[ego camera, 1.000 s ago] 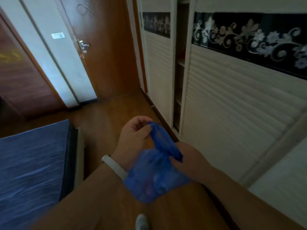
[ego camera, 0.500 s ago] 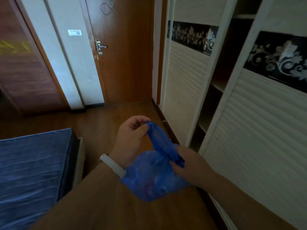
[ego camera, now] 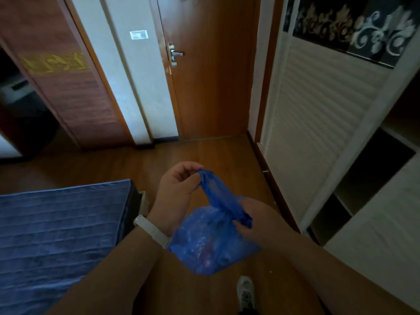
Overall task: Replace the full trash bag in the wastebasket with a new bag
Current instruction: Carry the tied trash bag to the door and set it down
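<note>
A full blue trash bag [ego camera: 209,246] hangs in front of me at waist height, its gathered neck stretched up and left. My left hand [ego camera: 177,189], with a white band on the wrist, pinches the top end of the neck between thumb and fingers. My right hand [ego camera: 256,221] grips the neck lower down, just above the bulging body of the bag. No wastebasket and no new bag are in view.
A bed with a blue cover [ego camera: 56,235] stands at my left. A closed wooden door [ego camera: 211,76] is straight ahead. A white slatted wardrobe [ego camera: 318,114] runs along the right, partly open. My shoe [ego camera: 246,292] is on the wooden floor [ego camera: 204,155].
The view has swung left, bringing the door to the centre and pushing the wardrobe to the right. Both hands keep the same hold on the bag.
</note>
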### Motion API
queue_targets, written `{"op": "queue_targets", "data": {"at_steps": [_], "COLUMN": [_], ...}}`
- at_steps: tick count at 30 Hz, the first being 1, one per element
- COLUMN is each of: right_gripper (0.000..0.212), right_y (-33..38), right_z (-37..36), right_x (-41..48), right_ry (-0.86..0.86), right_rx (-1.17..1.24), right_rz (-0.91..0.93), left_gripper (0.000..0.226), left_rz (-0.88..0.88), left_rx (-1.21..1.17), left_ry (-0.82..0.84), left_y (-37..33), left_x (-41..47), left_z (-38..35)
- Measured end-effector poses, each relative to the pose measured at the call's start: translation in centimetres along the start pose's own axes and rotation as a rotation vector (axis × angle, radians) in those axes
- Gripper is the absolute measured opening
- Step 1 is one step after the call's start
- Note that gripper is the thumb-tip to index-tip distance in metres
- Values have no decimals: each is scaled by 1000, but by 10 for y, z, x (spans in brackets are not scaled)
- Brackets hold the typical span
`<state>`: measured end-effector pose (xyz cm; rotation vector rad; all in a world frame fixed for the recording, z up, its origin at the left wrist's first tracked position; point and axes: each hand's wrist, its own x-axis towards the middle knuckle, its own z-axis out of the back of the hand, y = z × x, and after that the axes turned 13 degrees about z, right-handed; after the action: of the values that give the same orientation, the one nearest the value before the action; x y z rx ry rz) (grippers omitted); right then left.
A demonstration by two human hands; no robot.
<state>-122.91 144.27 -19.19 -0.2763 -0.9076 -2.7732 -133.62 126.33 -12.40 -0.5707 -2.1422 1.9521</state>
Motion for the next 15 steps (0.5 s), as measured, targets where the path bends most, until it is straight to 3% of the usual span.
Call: {"op": "queue_targets", "data": {"at_steps": [11,15], "right_gripper": [18,21], "right_y": [-140,-168], "right_z": [69,82], "right_x": [185,232], "right_ry": [0,14], "right_rx": [-49,-59], "right_rz": [135,152], "left_gripper": [28,28], "left_rz": [-60,-47], "left_rx": [36,4], "left_ry": [-143,-172], "left_y": [-53,-61], "left_x": [197,243], "left_z": [-45,-44]}}
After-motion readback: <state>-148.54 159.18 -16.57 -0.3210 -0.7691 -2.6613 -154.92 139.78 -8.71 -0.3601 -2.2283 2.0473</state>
